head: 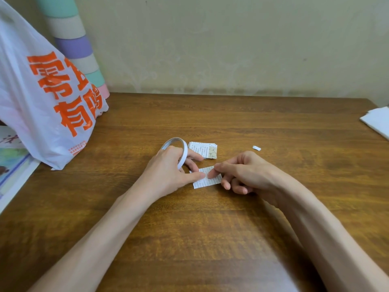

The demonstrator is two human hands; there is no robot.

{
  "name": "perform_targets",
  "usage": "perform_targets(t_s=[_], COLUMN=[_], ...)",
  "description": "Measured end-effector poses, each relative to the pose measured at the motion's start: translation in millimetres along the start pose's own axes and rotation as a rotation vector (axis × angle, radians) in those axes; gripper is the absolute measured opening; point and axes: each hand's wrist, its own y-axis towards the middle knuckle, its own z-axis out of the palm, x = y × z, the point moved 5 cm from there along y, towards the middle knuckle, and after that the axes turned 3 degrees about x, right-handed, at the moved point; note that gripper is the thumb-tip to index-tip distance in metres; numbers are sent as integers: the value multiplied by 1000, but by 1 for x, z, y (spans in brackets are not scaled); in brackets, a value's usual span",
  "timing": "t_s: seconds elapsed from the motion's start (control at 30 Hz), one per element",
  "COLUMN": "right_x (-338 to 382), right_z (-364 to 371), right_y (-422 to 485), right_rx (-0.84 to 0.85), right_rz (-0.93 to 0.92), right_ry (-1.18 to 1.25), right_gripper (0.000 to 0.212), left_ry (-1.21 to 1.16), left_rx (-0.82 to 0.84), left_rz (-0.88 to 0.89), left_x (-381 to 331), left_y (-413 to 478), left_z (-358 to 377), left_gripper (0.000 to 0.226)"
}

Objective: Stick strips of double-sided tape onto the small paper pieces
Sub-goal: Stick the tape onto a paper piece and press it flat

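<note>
A small printed paper piece [207,180] lies on the wooden table [210,228] between my hands. My left hand [172,171] grips a thin white roll of double-sided tape [179,147], its fingers curled through the ring, and its thumb tip presses the paper's left part. My right hand [242,171] touches the paper's top with its forefinger, the other fingers curled beside the paper's right edge. A stack of small printed paper pieces [203,149] sits just beyond the roll. Whether a tape strip lies on the paper is hidden under my fingertips.
A white scrap [256,148] lies right of the stack. A white plastic bag with orange characters [42,98] stands at the left before a pastel striped roll [73,43]. Printed sheets [12,165] lie at the left edge, white paper [376,121] at the right edge.
</note>
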Motion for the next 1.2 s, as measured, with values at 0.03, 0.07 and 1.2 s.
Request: perform_targets(t_s=[0.03, 0.07, 1.2], right_x=[0, 0, 5], right_z=[0, 0, -1], right_y=[0, 0, 14], right_rx=[-2, -3, -226], right_rz=[1, 3, -293], right_ry=[0, 1, -383], right_gripper=[32, 31, 17], left_ry=[-4, -9, -26], left_rx=[0, 1, 66], left_rz=[-4, -8, -87], left_x=[0, -1, 1], left_y=[0, 0, 7], left_z=[0, 0, 0], left_gripper=[34, 34, 31])
